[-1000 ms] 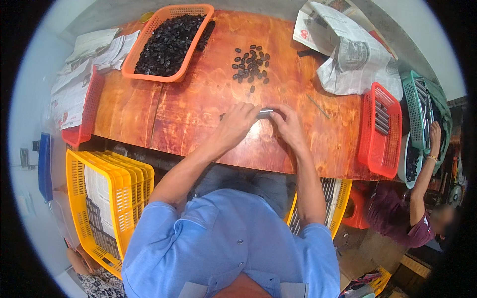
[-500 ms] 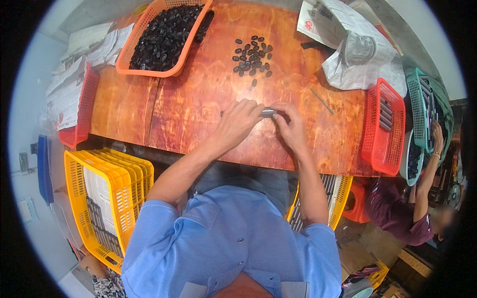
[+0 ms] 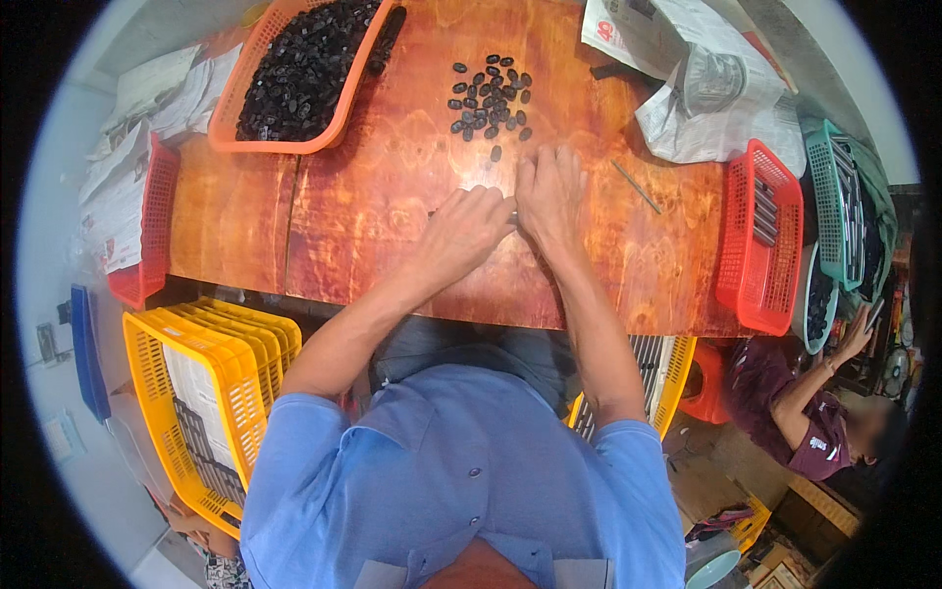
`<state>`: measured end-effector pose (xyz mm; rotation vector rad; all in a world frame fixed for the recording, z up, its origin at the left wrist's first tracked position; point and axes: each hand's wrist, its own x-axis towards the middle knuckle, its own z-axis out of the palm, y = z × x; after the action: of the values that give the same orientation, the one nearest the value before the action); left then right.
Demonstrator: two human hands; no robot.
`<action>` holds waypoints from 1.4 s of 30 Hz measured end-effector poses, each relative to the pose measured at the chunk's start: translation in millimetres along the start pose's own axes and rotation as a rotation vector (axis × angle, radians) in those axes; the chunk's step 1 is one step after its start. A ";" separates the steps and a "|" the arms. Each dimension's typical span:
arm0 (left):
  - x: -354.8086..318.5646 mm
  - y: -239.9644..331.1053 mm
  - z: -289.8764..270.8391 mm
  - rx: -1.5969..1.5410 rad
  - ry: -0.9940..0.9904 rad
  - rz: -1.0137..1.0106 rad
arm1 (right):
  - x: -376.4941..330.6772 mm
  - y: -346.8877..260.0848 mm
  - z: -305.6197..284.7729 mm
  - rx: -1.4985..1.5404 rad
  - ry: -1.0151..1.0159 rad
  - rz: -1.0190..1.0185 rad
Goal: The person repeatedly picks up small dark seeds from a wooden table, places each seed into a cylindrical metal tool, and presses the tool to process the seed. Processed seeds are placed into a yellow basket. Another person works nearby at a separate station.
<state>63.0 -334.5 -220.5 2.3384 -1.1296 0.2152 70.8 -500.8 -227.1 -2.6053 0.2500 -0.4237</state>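
Wooden table, both hands together

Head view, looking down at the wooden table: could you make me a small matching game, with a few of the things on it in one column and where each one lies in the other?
Things:
1. orange basket
2. red basket
3. loose dark pieces
4. thin stick

Places:
A. table's right end
B. far left of table
C. just beyond the two hands
D. between right hand and red basket

Pairs: 1-B, 2-A, 3-C, 4-D
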 end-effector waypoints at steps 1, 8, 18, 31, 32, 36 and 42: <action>0.2 -0.9 -0.9 -0.019 -0.005 -0.006 | 0.4 -0.5 0.2 -0.003 0.002 0.003; 0.9 -9.4 0.9 -0.074 0.001 0.014 | 2.3 -4.0 0.8 -0.011 0.009 0.032; -6.1 -11.1 10.9 -0.092 -0.104 -0.057 | -6.4 0.7 3.1 0.071 0.065 -0.046; 12.9 -12.1 0.4 -0.025 0.033 0.021 | 12.3 -1.7 2.8 0.078 0.001 0.044; 12.9 -12.0 1.3 -0.027 0.024 0.020 | 11.8 -1.9 1.7 0.066 0.002 0.038; 9.4 -9.8 -0.6 -0.041 0.038 0.037 | 9.0 -0.7 4.3 0.033 0.018 -0.020; 4.2 -7.0 3.7 -0.027 -0.010 0.024 | 3.4 4.9 11.0 0.091 0.064 -0.014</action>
<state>70.7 -335.7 -224.9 2.3061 -1.1590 0.1957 77.2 -501.2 -237.8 -2.5084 0.2280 -0.5118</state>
